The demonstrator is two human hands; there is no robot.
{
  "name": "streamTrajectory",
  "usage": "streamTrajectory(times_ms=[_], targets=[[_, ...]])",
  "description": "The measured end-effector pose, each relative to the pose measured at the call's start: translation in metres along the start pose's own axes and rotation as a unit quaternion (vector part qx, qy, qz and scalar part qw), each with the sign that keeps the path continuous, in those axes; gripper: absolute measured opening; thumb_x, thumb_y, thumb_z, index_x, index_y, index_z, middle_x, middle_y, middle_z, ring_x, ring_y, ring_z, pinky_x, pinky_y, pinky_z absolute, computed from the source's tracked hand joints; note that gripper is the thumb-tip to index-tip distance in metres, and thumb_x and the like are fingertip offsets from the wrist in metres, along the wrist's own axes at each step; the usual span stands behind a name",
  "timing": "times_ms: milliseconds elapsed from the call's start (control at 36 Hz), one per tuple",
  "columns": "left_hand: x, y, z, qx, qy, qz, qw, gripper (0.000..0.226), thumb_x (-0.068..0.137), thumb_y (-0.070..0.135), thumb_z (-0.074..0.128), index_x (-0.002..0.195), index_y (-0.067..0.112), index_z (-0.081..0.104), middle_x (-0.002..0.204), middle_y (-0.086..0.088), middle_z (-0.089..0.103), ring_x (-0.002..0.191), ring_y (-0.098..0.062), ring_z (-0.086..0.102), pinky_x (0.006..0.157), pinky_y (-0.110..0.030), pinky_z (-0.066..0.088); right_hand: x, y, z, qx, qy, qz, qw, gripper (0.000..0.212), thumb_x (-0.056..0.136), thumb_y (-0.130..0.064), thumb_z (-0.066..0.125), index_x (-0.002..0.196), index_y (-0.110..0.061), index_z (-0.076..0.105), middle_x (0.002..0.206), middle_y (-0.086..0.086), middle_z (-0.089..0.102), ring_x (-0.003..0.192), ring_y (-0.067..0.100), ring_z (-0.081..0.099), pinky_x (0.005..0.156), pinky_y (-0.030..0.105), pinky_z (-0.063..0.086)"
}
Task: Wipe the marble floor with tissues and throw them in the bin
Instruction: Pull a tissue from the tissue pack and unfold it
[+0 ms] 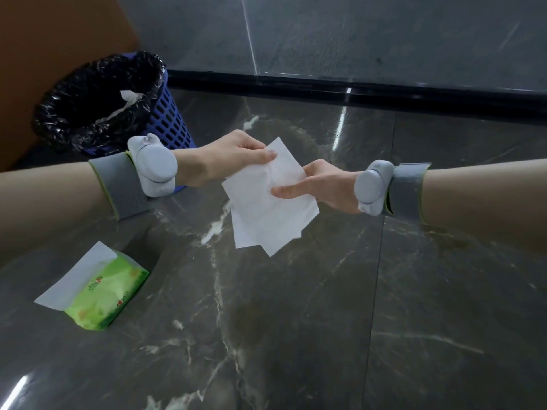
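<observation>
Both hands hold the white tissues (263, 214) in the air above the marble floor (296, 306); wiping is not yet begun.

Left hand (233, 156) grip: thumb and fingers pinching the top edge of the tissues. Right hand (321, 184) grip: thumb and fingers pinching the right side. At least 2 sheets show at the lower corners, hanging clear of the floor. Judgement: gather the sheets into 1 firm pad before lowering, so pressure is even and no loose corner drags. Then wipe in overlapping strokes. The green tissue pack (100, 291) lies on the floor at lower left, 1 sheet protruding. The blue bin (171, 113) with black liner stands near the left wrist, with a white tissue (128, 97) inside.
</observation>
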State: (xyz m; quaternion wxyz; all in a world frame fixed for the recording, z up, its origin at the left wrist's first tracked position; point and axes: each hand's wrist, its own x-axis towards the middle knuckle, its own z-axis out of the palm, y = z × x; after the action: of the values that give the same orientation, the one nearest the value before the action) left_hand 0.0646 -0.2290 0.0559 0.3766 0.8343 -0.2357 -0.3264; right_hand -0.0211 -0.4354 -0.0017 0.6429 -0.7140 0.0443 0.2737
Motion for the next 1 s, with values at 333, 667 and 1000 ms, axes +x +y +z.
streamTrajectory(times_ms=[333, 667, 1000], targets=[[0.008, -0.017, -0.008, -0.024, 0.015, -0.057, 0.998, 0.046, 0.102, 0.044, 0.062, 0.104, -0.001, 0.072, 0.105, -0.021, 0.075, 0.089, -0.034, 0.075, 0.081, -0.048, 0.061, 0.003, 0.005, -0.006, -0.022, 0.039, 0.022, 0.999, 0.032, 0.076, -0.027, 0.090, 0.102, -0.011, 0.080, 0.099, 0.000, 0.081, 0.090, 0.014, 0.078, 0.074, 0.023, 0.060], [0.011, -0.013, -0.002, -0.032, 0.064, -0.051, 0.996, 0.031, 0.091, 0.044, 0.076, 0.081, 0.015, 0.075, 0.088, -0.009, 0.076, 0.075, -0.021, 0.072, 0.064, -0.034, 0.057, 0.004, 0.008, -0.003, -0.033, 0.012, 0.035, 0.999, 0.030, 0.080, -0.018, 0.088, 0.107, -0.007, 0.078, 0.103, 0.002, 0.080, 0.096, 0.019, 0.077, 0.084, 0.031, 0.061], [0.020, -0.023, 0.010, -0.027, 0.079, -0.078, 0.993, 0.041, 0.095, 0.023, 0.075, 0.131, 0.021, 0.055, 0.106, -0.011, 0.077, 0.093, -0.028, 0.077, 0.077, -0.046, 0.064, 0.017, 0.019, -0.003, 0.011, 0.043, 0.038, 0.998, 0.044, 0.071, -0.034, 0.092, 0.108, -0.021, 0.074, 0.097, -0.003, 0.080, 0.088, 0.016, 0.078, 0.066, 0.028, 0.061]])
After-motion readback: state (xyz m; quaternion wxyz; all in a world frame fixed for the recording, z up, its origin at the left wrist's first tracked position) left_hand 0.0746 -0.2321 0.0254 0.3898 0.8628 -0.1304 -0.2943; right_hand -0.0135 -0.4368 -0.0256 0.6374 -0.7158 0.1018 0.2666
